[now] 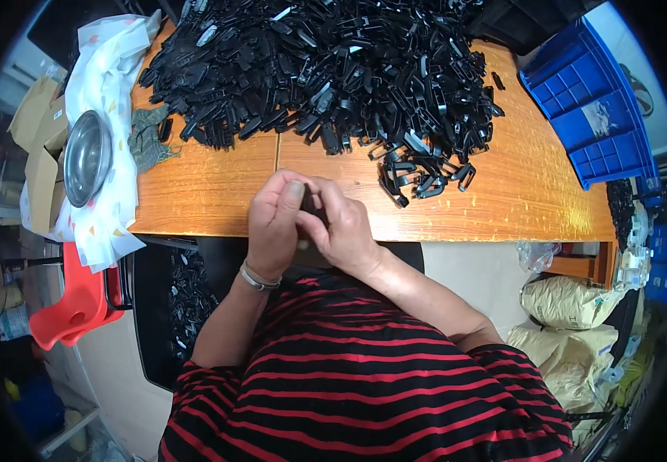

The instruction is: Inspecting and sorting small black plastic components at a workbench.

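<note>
My left hand (274,223) and right hand (339,223) press together at the table's near edge, fingers curled, pinching one small black plastic part (308,206) between them; it is mostly hidden by my thumbs. A metal bangle (257,279) sits on my left wrist. At twelve o'clock the big heap of black plastic clips (325,69) covers the wooden table (210,185). At ten o'clock lies a steel bowl (86,157), at two o'clock a blue crate (589,104).

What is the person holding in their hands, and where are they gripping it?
A small black plastic piece, pinched between left hand and right hand; fingers hide where exactly.
</note>
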Demonstrator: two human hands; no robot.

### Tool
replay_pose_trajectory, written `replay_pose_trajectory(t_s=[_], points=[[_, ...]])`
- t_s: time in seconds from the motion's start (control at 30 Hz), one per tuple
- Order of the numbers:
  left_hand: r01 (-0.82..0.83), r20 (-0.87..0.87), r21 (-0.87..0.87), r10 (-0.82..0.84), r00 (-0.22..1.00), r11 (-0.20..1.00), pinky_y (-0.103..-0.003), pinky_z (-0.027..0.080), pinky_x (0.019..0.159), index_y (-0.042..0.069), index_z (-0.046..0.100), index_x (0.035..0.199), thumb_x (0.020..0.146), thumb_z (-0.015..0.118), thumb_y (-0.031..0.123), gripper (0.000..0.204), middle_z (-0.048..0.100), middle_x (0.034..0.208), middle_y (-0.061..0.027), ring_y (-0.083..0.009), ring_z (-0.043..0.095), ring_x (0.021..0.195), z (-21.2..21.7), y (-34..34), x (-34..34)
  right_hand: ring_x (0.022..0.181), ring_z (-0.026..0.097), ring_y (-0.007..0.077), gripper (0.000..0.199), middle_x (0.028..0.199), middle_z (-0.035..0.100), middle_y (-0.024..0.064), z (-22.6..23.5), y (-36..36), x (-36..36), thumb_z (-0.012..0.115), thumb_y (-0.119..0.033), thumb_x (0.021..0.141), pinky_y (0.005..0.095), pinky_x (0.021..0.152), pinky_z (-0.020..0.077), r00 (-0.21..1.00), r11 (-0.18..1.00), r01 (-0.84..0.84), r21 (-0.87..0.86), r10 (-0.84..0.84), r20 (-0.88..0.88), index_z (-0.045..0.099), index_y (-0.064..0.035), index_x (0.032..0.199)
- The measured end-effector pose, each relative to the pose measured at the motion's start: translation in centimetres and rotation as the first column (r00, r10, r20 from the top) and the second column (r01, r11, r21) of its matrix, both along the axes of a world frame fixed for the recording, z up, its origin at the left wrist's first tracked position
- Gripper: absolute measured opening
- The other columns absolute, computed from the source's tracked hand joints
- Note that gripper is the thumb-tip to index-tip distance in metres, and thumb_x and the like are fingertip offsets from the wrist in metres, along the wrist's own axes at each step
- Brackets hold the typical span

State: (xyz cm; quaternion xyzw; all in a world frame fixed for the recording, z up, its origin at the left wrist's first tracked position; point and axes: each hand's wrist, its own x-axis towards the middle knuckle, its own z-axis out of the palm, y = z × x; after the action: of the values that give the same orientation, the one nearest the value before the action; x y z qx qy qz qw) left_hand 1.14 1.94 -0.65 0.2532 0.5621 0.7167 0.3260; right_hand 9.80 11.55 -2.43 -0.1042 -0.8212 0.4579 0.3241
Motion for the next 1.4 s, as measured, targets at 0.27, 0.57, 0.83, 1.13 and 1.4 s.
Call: replay_pose_trajectory(t_s=[0.27,0.57,0.83,1.13,1.4], points=[[-0.053,-0.256,-0.423,-0.064,0.964,0.904,-0.027,0.046,0.07,0.001,0.065,0.089,0.097,0.052,0.014,0.02,0.063,0.075,-0.0047,-0.0146,0.059,0.072,3.9,-8.8,-3.0,0.07,0.065,0.0273,0.035,0.081,0.065,0.0107,2.5,3.1,2.7,0.078,-0.021,0.08,0.0348,0.063,0.0526,0.969,0.965,-0.204,0.162,0.176,0.172,0.064,-0.0053,0.108],[-0.348,-0.92,-0.216,-0.071,0.386,0.912,-0.035,0.051,0.072,0.002,0.068,0.095,0.083,0.067,0.005,0.012,0.067,0.086,-0.014,-0.0286,0.066,0.081,3.1,-4.4,-5.5,0.073,0.066,0.0303,0.032,0.09,0.065,0.0133,3.2,8.2,4.4,0.078,-0.016,0.078,0.0384,0.062,0.0525,0.837,0.823,0.185,0.538,-0.419,0.353,0.061,-0.0023,0.101],[-0.19,-0.963,-0.267,-0.252,0.098,0.945,-0.037,0.052,0.07,0.007,0.064,0.091,0.079,0.061,0.005,0.012,0.058,0.088,-0.0089,-0.0269,0.06,0.086,0.7,6.3,-5.8,0.083,0.064,0.0308,0.028,0.09,0.064,0.0134,3.3,8.3,4.3,0.074,-0.01,0.077,0.0393,0.071,0.052,0.84,0.834,0.158,0.529,-0.394,0.372,0.064,-0.0019,0.102],[-0.134,-0.962,-0.272,-0.274,-0.001,0.953,-0.037,0.051,0.068,0.005,0.06,0.086,0.075,0.065,0.006,0.012,0.055,0.086,-0.009,-0.0272,0.057,0.086,1.3,5.6,-6.5,0.09,0.059,0.0279,0.024,0.093,0.063,0.008,3.1,8.7,2.0,0.074,-0.004,0.072,0.0376,0.078,0.0486,0.979,0.827,-0.049,0.56,-0.071,0.19,0.067,-0.0059,0.095],[-0.194,-0.946,-0.209,-0.147,0.288,0.958,-0.04,0.05,0.075,0.005,0.063,0.099,0.073,0.073,0.003,0.027,0.062,0.092,-0.0117,-0.0314,0.059,0.089,0.6,3.1,-5.4,0.093,0.057,0.0282,0.021,0.095,0.062,0.0083,3.1,8.3,1.4,0.074,-0.009,0.075,0.0401,0.08,0.0448,0.958,0.81,-0.039,0.586,-0.137,0.253,0.068,-0.0051,0.095]])
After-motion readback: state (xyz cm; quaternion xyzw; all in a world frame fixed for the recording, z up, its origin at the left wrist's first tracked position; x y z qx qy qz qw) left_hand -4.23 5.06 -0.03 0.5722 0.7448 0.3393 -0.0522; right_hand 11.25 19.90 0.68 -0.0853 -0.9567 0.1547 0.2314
